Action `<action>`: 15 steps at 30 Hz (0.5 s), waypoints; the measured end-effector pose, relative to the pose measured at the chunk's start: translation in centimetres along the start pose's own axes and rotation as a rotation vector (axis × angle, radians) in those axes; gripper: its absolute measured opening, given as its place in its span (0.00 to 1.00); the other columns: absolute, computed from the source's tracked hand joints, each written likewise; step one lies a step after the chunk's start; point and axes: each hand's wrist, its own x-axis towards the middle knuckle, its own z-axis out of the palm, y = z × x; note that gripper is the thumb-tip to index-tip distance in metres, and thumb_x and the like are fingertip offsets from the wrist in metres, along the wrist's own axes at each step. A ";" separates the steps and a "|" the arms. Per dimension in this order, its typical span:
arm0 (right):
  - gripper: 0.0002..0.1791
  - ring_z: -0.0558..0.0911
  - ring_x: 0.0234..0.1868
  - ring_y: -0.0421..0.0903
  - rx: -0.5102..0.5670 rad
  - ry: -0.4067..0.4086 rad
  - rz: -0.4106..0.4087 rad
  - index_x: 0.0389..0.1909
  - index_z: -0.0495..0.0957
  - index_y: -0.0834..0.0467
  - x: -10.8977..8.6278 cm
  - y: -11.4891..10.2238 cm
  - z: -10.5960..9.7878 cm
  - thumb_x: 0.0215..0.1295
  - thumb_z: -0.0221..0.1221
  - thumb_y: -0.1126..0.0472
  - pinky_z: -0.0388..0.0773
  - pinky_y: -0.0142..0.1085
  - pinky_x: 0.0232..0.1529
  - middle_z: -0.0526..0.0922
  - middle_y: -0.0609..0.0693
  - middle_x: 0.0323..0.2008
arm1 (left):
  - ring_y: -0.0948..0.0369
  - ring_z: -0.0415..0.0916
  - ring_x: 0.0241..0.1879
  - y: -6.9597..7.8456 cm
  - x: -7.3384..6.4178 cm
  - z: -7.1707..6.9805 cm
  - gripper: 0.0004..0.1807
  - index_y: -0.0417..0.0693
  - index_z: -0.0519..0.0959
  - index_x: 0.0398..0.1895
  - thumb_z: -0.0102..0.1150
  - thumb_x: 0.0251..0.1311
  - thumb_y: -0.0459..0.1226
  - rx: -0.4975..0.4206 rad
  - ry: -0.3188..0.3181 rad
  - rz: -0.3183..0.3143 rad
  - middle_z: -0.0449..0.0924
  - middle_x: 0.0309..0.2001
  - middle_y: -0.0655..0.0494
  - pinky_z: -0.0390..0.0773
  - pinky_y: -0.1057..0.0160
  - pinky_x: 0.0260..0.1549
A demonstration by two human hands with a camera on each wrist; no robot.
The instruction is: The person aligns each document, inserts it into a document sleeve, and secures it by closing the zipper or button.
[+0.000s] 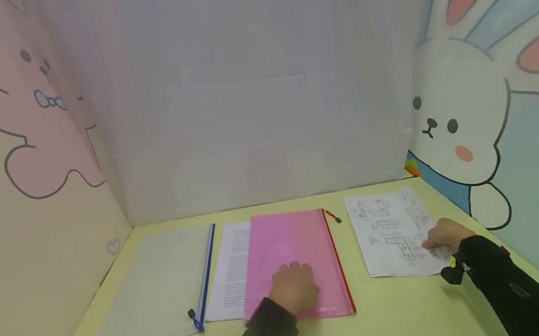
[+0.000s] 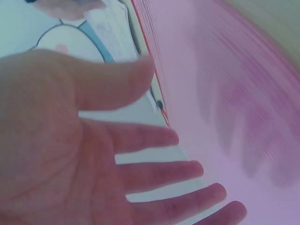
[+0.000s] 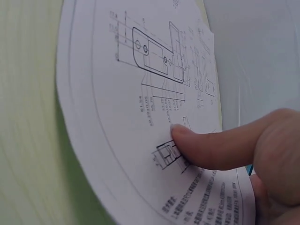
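Note:
My right hand [image 1: 448, 235] grips the right edge of the printed drawing sheets [image 1: 385, 232]. In the right wrist view its thumb [image 3: 197, 145] lies on the top face and the other fingers are behind the paper, which bows along that side. Technical drawings with dimensions and lines of text cover the sheet. Over the pink zip folder [image 1: 275, 247] is my left hand [image 1: 295, 286], its fingers spread and nearly straight in the left wrist view, with nothing in the palm. A red zip strip [image 1: 338, 261] runs down the folder's right side.
A white text sheet [image 1: 227, 275] sticks out from under the pink folder's left side. Left of it lies a clear zip folder [image 1: 157, 285] with a blue zip strip [image 1: 206, 273]. The yellow table [image 1: 396, 316] is bounded by a white back wall [image 1: 259, 90] and painted side walls.

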 end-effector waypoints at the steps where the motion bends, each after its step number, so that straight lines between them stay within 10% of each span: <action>1: 0.21 0.81 0.33 0.57 -0.030 0.002 -0.003 0.47 0.67 0.81 0.0 -0.1 0.0 0.64 0.62 0.67 0.79 0.40 0.34 0.76 0.66 0.34 | 0.51 0.78 0.37 0.6 0.2 0.0 0.17 0.43 0.82 0.35 0.66 0.61 0.48 0.024 0.038 0.003 0.78 0.33 0.48 0.81 0.52 0.35; 7: 0.19 0.79 0.34 0.57 -0.129 0.017 -0.014 0.43 0.68 0.79 0.3 -0.3 -0.1 0.65 0.62 0.66 0.76 0.41 0.36 0.75 0.65 0.33 | 0.57 0.74 0.22 4.7 2.0 0.6 0.23 0.48 0.78 0.16 0.61 0.61 0.53 0.210 0.067 -0.105 0.77 0.22 0.54 0.77 0.56 0.19; 15: 0.17 0.80 0.32 0.55 -0.151 0.023 -0.035 0.41 0.69 0.79 0.3 -0.6 0.4 0.65 0.62 0.68 0.76 0.38 0.32 0.76 0.65 0.32 | 0.43 0.78 0.59 8.0 2.8 1.9 0.46 0.49 0.83 0.59 0.45 0.60 0.75 0.193 -0.044 -0.366 0.79 0.61 0.40 0.75 0.40 0.57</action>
